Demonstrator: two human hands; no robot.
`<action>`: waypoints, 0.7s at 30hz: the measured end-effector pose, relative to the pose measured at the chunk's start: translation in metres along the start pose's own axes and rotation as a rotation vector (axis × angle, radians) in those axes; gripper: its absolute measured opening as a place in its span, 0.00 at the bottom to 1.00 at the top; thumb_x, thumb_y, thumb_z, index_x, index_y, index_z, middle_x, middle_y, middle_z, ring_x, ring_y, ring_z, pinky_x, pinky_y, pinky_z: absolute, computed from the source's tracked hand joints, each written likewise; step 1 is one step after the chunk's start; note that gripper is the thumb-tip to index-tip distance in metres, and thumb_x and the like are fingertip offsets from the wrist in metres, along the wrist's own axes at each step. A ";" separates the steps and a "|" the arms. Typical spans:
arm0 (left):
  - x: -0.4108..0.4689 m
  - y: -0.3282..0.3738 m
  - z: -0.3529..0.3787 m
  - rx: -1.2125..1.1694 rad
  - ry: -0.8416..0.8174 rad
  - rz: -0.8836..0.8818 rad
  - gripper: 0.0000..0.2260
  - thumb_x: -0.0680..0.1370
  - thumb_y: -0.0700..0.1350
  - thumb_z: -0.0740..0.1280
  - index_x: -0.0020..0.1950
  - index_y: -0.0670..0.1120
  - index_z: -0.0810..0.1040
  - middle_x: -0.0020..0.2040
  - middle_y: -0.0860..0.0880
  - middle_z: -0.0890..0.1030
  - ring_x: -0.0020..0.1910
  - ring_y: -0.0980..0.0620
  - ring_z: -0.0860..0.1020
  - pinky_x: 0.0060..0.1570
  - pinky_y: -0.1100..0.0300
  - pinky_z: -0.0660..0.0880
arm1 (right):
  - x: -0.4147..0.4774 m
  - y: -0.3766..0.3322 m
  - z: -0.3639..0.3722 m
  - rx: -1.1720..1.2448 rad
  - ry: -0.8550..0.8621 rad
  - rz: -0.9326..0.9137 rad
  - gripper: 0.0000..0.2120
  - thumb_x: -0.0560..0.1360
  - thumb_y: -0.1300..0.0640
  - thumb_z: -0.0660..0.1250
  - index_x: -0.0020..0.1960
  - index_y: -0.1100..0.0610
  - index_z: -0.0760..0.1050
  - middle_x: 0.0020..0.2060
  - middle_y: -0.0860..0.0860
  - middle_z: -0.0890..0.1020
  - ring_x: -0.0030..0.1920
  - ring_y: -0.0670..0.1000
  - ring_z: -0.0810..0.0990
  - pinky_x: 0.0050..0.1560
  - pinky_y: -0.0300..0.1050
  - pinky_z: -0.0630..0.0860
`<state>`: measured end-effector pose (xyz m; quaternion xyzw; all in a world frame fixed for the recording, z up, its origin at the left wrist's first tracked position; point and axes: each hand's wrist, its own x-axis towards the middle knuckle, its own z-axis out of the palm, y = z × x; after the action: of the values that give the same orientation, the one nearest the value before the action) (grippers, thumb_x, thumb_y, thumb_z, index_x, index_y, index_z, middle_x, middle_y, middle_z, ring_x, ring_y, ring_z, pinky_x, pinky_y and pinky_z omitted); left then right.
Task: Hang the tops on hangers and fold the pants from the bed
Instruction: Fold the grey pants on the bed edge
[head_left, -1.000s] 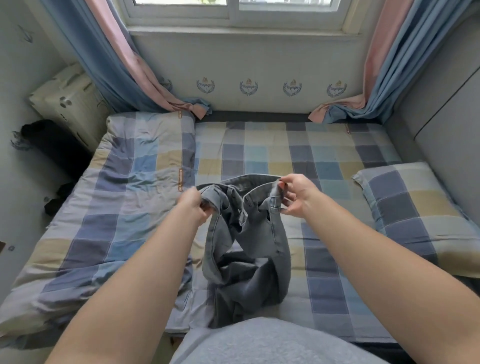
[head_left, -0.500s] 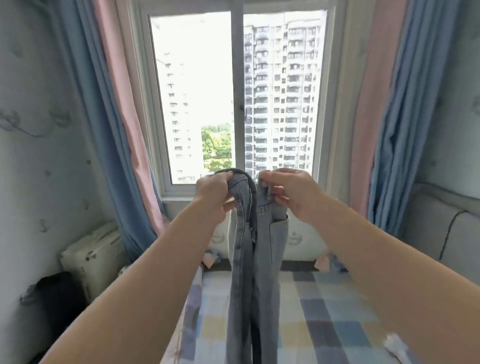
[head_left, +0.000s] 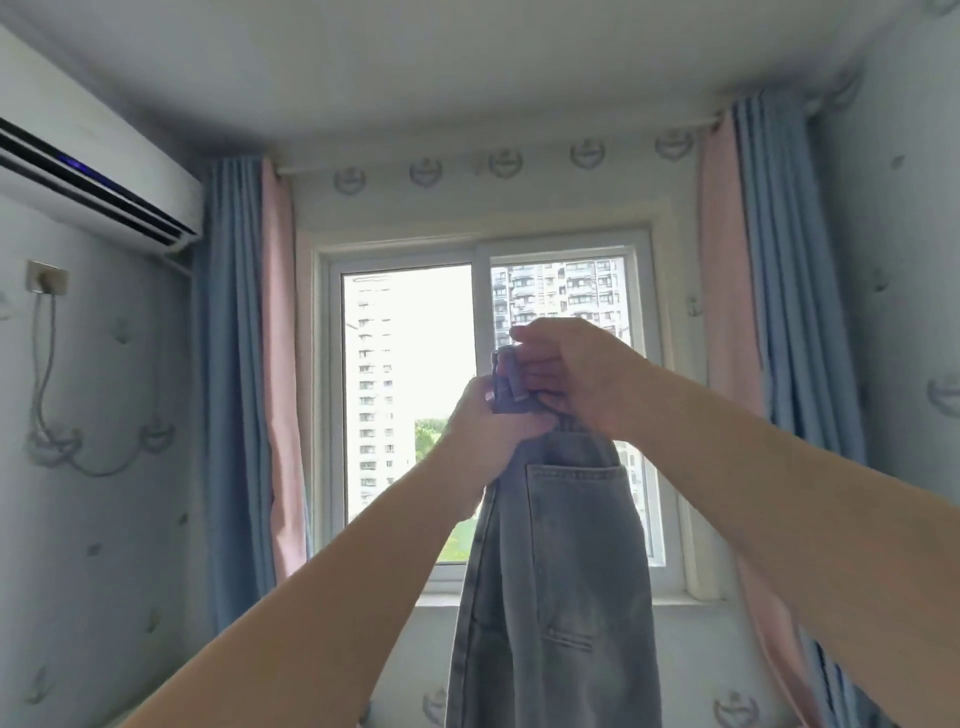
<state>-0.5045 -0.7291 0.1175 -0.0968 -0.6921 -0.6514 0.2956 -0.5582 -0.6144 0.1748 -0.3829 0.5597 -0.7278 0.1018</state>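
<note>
Item: pants (head_left: 561, 571), one pair, grey-blue washed denim with a faded, slightly mottled surface. They are held up in the air in front of the window (head_left: 410, 364) and hang straight down as a long, narrow, doubled column that runs out of the bottom edge of the view. The waistband (head_left: 505, 382) is bunched and folded at the top. Below it sits a squared patch pocket (head_left: 576, 499) with stitched seams, and a raised side seam runs down the left edge. Left hand (head_left: 488, 431): fingers curled tight round the denim just under the waistband, gripping it from the left. Right hand (head_left: 571, 374): set above and touching the left, fingers curled over the folded waistband, pinching it from the top. Surroundings: a sliding window with a white frame, with tower blocks and green trees beyond the glass. Pleated curtains in blue and pink panels, left (head_left: 239, 364) and right (head_left: 779, 312), hang from a thin rod. The wallpaper is pale with a row of wreath-shaped emblems. A white, boxy air conditioner (head_left: 93, 176) with dark slats is at upper left. A wall socket (head_left: 47, 278) sits below it, with a grey cable hanging in loops.
</note>
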 end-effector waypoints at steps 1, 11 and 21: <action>0.006 0.001 0.001 0.004 0.067 0.032 0.21 0.74 0.28 0.70 0.66 0.36 0.74 0.61 0.35 0.80 0.59 0.36 0.81 0.54 0.48 0.80 | 0.002 -0.006 0.004 -0.058 0.005 -0.026 0.09 0.76 0.57 0.69 0.38 0.57 0.78 0.34 0.57 0.81 0.29 0.52 0.79 0.27 0.37 0.78; 0.031 0.029 -0.075 -0.097 0.122 0.018 0.15 0.75 0.31 0.69 0.60 0.44 0.80 0.52 0.41 0.86 0.47 0.40 0.85 0.41 0.50 0.82 | -0.005 0.038 -0.045 -0.572 0.400 -0.268 0.43 0.72 0.39 0.72 0.79 0.50 0.55 0.77 0.51 0.63 0.74 0.51 0.64 0.70 0.51 0.63; 0.024 0.042 -0.172 -0.064 -0.004 -0.049 0.18 0.76 0.32 0.68 0.66 0.43 0.79 0.59 0.39 0.83 0.58 0.35 0.81 0.61 0.36 0.77 | 0.022 0.092 0.040 -0.018 -0.162 0.100 0.15 0.75 0.51 0.74 0.58 0.57 0.84 0.59 0.59 0.84 0.58 0.61 0.83 0.55 0.53 0.82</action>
<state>-0.4536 -0.8946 0.1621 -0.0905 -0.6737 -0.6800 0.2749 -0.5727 -0.6890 0.1054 -0.4132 0.5746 -0.6834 0.1793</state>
